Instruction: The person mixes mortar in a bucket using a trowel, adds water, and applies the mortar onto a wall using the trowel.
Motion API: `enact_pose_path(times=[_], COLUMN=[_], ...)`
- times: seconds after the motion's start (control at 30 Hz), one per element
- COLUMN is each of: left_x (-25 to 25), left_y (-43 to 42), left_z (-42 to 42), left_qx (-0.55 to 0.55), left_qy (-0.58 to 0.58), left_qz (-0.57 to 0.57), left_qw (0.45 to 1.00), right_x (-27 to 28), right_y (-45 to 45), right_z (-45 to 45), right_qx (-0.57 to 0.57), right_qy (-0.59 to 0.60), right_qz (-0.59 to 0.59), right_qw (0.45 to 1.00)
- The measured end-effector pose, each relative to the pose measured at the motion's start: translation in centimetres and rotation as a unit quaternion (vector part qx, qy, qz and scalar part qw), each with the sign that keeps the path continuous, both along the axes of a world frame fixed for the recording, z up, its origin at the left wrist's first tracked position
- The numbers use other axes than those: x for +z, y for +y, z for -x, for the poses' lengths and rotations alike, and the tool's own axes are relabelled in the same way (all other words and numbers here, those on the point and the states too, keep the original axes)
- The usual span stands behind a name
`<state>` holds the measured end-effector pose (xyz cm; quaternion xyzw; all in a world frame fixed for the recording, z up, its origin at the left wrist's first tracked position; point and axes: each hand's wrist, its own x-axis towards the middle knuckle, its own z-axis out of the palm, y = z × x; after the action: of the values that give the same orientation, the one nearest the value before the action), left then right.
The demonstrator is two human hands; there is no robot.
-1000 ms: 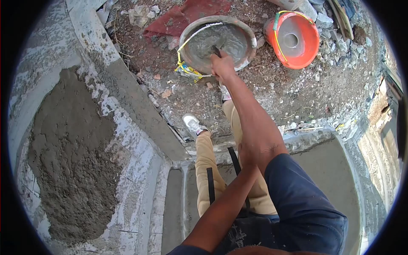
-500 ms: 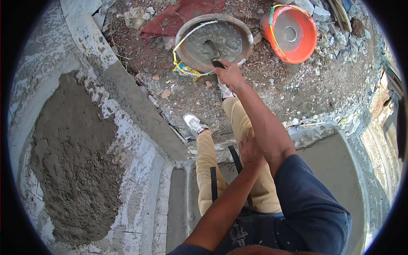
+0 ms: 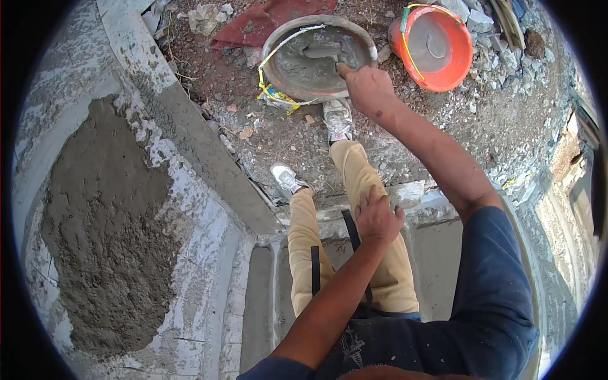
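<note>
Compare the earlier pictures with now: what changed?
The right hand moved rightward along the near side of the grey bucket, and the trowel it holds now shows its blade at the mix's surface. Nothing was let go. The left hand stayed on the leg; the orange bucket stayed put.

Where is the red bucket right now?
In the head view, the red bucket stands at upper right, between the mortar bucket on its left and rubble on its right.
</note>
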<state>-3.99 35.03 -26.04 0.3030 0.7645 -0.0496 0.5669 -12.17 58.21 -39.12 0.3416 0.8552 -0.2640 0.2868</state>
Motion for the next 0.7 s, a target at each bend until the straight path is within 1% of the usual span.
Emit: enact_pose_path(times=[0.03,0.1,0.2,0.27,0.3,0.33,0.4,0.43,0.47,0.53,0.57,0.6,0.63,0.67,0.7], left_x=[0.1,0.0,0.2,-0.2,-0.7,-1.3,-2.0,-2.5,-2.0,-1.0,-1.9,-3.6,-4.6,-5.0,-5.5], left_y=[0.0,0.1,0.6,0.2,0.0,-0.5,-2.6,-3.2,-2.9,-1.7,-2.8,-4.9,-6.7,-7.5,-8.4], left_z=[-0.1,0.0,0.2,0.0,-0.1,-0.2,-0.9,-1.2,-0.8,-0.1,-1.8,-4.9,-5.8,-5.9,-5.7], left_qx=[0.001,0.001,-0.013,-0.026,-0.033,-0.017,0.014,-0.020,-0.020,-0.013,0.257,0.507,0.735,0.892,0.909], left_qy=[-0.002,-0.003,-0.003,-0.014,-0.018,-0.014,-0.011,0.004,0.003,-0.001,-0.088,-0.165,-0.295,-0.341,-0.399], left_qz=[0.002,0.005,-0.004,0.000,0.001,-0.012,-0.035,-0.054,-0.064,-0.081,-0.093,-0.095,-0.085,-0.050,-0.006], left_qw=[1.000,1.000,1.000,1.000,0.999,1.000,0.999,0.998,0.998,0.997,0.958,0.841,0.605,0.294,-0.121], right_x=[1.9,3.2,1.1,-6.4,-8.0,-8.9,-8.0,-7.2,-6.7,-9.2,-10.5,-11.0,-11.2,-11.0,-10.6], right_y=[0.4,-0.1,-2.5,-5.2,-6.1,-6.9,-7.9,-7.2,-6.7,-7.9,-8.6,-9.1,-9.7,-10.0,-10.1], right_z=[-0.4,-0.9,1.6,4.1,4.9,5.7,5.5,4.4,3.7,2.8,2.6,3.2,4.2,4.6,5.0], right_qx=[0.023,0.076,0.077,-0.002,-0.057,-0.112,-0.207,-0.248,-0.286,-0.406,-0.463,-0.518,-0.572,-0.562,-0.552], right_qy=[0.014,0.039,0.056,0.070,0.057,0.043,0.028,0.032,0.034,0.103,0.135,0.133,0.129,0.115,0.102], right_qz=[-0.026,-0.061,-0.020,0.007,0.016,0.026,0.066,0.082,0.102,0.115,0.124,0.167,0.209,0.213,0.216], right_qw=[0.999,0.994,0.995,0.998,0.997,0.992,0.976,0.965,0.952,0.901,0.867,0.828,0.783,0.791,0.799])
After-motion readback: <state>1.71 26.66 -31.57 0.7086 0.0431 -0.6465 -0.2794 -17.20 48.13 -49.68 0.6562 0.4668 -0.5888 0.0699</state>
